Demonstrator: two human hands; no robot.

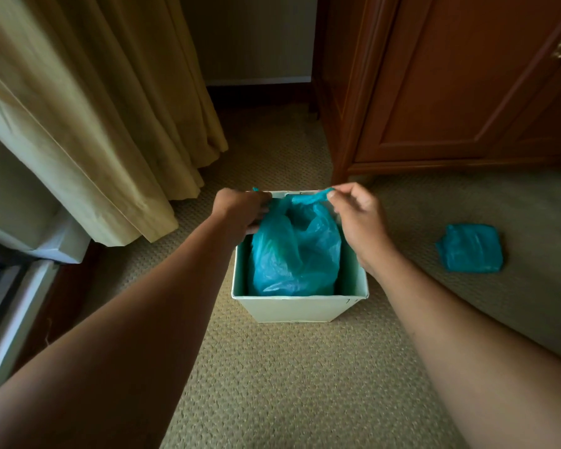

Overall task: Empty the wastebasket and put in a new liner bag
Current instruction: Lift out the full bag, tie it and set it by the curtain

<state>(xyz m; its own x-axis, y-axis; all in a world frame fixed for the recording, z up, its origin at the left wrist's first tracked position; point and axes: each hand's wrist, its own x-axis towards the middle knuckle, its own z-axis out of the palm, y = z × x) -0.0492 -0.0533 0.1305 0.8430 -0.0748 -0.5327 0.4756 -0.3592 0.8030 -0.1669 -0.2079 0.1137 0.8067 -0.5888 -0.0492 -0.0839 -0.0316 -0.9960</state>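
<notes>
A white square wastebasket (292, 306) stands on the carpet in the middle of the view. Inside it sits a teal plastic liner bag (292, 254), bunched up and rising above the far rim. My left hand (240, 210) grips the bag's left top part at the far left corner of the basket. My right hand (357, 215) pinches the bag's right handle strip between thumb and fingers, stretched just above the far rim. A folded teal bag (470, 247) lies on the carpet to the right of the basket.
A beige curtain (94, 124) hangs at the left, reaching the floor. A brown wooden cabinet (450, 85) stands at the right rear. A white ledge and window frame (20, 270) sit at the far left. Carpet (289, 384) lies in front of the basket.
</notes>
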